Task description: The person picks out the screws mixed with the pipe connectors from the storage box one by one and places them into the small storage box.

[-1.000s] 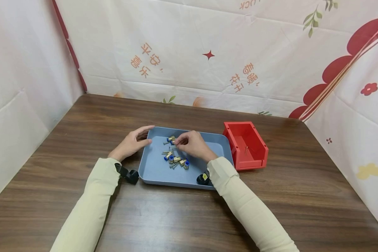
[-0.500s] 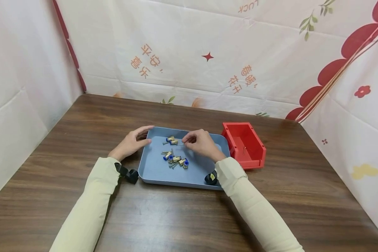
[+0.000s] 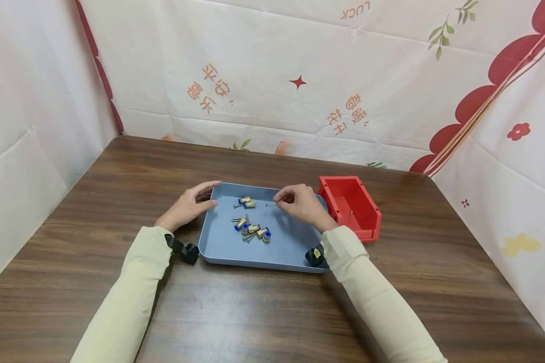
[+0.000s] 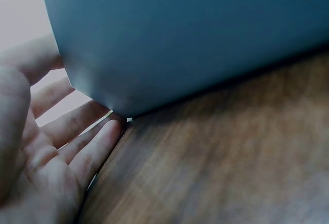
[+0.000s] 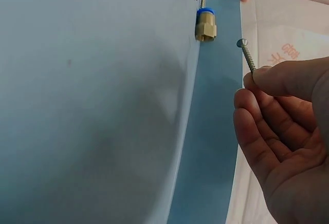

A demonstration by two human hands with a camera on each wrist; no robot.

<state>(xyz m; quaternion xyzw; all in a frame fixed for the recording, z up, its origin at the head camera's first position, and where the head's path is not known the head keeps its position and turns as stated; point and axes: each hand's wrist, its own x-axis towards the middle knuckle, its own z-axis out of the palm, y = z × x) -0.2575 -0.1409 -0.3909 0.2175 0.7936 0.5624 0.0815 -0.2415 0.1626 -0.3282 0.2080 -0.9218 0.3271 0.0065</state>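
Between thumb and forefinger my right hand [image 3: 303, 205] pinches a screw [image 5: 247, 54], its head pointing away from the fingers. The hand is over the right part of a blue-grey tray [image 3: 222, 249]. In the tray lie several brass fittings with blue collars, one brass fitting [image 5: 206, 26] showing near the tray wall in the right wrist view. Several loose screws [image 3: 250, 237] lie among them. My left hand [image 3: 187, 206] rests at the tray's left far corner, fingers extended along the outside of the wall and thumb at the rim.
A red bin [image 3: 355, 206] stands right beside the tray on the right, with a screw [image 3: 351, 216] inside it. The brown wooden table [image 3: 236, 312] carries both. A printed white curtain [image 3: 254, 75] hangs behind the table and at both sides.
My right hand has moved right and away from the small parts toward the red bin, drawing the pinched screw with it. The left hand stays at the tray's corner.
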